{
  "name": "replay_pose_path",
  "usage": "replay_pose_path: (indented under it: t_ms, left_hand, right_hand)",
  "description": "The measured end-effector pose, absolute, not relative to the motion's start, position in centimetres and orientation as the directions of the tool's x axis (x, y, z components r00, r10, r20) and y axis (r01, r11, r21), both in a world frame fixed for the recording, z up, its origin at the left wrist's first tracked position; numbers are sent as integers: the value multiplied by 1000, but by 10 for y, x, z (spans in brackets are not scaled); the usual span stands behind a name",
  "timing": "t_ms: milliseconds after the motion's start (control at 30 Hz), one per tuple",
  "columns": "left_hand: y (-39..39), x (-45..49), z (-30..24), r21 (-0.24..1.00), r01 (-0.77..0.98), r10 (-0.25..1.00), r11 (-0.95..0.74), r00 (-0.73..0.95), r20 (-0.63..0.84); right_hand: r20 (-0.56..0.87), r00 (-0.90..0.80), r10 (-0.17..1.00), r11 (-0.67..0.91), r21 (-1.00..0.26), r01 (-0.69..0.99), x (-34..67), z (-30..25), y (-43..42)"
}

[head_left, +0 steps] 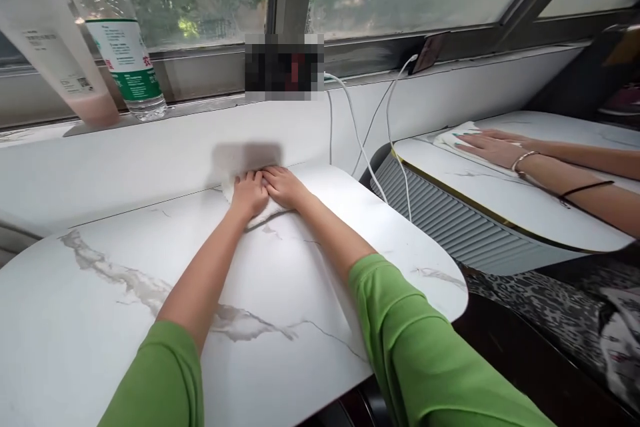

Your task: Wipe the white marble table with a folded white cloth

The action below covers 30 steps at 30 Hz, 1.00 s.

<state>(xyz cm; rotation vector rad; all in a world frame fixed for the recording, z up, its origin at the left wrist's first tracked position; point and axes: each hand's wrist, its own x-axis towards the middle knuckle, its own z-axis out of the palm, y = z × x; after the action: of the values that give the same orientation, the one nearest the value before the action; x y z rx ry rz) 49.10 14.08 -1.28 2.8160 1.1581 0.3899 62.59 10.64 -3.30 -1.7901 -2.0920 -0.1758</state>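
Note:
My left hand (251, 194) and my right hand (283, 187) lie side by side, touching, near the back edge of a white marble-patterned table (135, 347). Both press down on a folded white cloth (270, 215), their fingers bent over its far part. Most of the cloth is hidden beneath the hands; its front edge and left corner show. Both arms are stretched forward in green sleeves.
Left, a cup of pink drink (93, 107) and a water bottle (131, 73) stand on the window ledge. White charging cables (356, 123) hang at the right. At a second table (500, 207), another person's hands (495, 150) press a white cloth (453, 137).

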Motion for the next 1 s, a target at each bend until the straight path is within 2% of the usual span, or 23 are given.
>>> replay_pose_path:
  t_ms: [167, 367, 567, 700, 867, 1000]
  left_hand:
    - [141, 491, -15, 161, 673, 691, -722, 692, 207]
    - [115, 479, -13, 131, 678, 691, -723, 710, 136]
    - [28, 476, -12, 105, 696, 703, -711, 704, 96]
    - [-57, 492, -14, 153, 658, 673, -737, 736, 79]
    - [-141, 520, -13, 215, 537, 566, -816, 818, 103]
    - [-159, 532, -11, 232, 485, 517, -843, 849, 107]
  right_hand:
    - [335, -78, 939, 141, -170, 975, 626, -32, 104]
    - [267, -67, 961, 103, -121, 987, 614, -31, 77]
    - [252, -207, 945, 235, -90, 968, 627, -40, -3]
    - [301, -249, 920, 287, -85, 954, 649, -41, -97]
    - [261, -162, 952, 194, -99, 976, 678, -40, -203]
    - [243, -53, 968, 78, -93, 993, 690, -44, -225]
